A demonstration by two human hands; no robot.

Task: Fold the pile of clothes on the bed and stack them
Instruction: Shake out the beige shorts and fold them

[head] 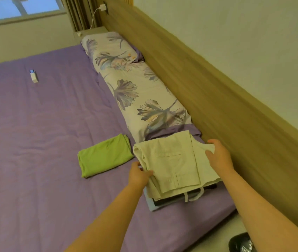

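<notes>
**Cream garment going onto the stack — edges uneven**

Folded cream cotton trousers (176, 161) sit atop a low stack of darker folded clothes (164, 201), near the bed's corner by the wooden headboard panel (217, 99). Left hand (139, 174) pinches the trousers' left edge, thumb on top. Right hand (219, 157) lies on the right edge, fingers relaxed and spread. A folded lime-green cloth (105, 155) lies apart on the purple bedsheet (44, 133), not yet stacked.

Risks: top piece overhangs the layers below; a white drawstring loop (193, 195) dangles out. Letting go unevenly could slump the fold or tip the stack.
</notes>
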